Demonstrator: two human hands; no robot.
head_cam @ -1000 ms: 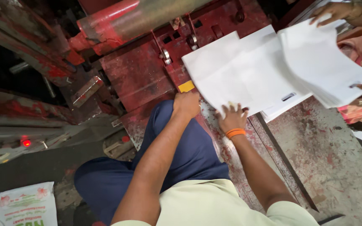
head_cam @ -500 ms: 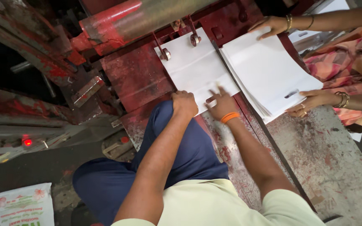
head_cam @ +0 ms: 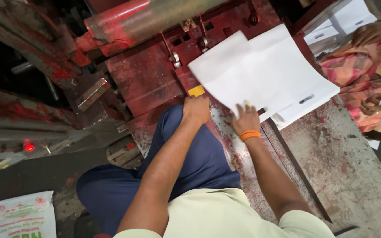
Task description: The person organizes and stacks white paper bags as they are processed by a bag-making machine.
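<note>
In the head view, the white sheet (head_cam: 261, 72) is lying flat on the red machine bed (head_cam: 146, 79), overlapping a second white sheet (head_cam: 307, 103) with a slot-shaped cut-out that is spreading toward the grey table (head_cam: 358, 176) on the far side of the sheets from the bed. The right hand (head_cam: 245, 119), wearing an orange wristband (head_cam: 249, 135), is resting on the near edge of the white sheet with its fingers spread and pressing down flat on the paper. The left hand (head_cam: 196, 109) is sitting just beside that edge, closed into a loose fist against the bed, with its fingers curled under; whether they are gripping anything cannot be told. A small yellow tab (head_cam: 196, 91) is lying just beyond the left hand's knuckles, touching the sheet's corner. A red roller (head_cam: 155, 17) is running across the bed beyond the sheets. Past the second sheet, another person's hand (head_cam: 373, 31) is hovering near a further stack of white paper (head_cam: 353, 15), above patterned pink cloth (head_cam: 358, 79).
</note>
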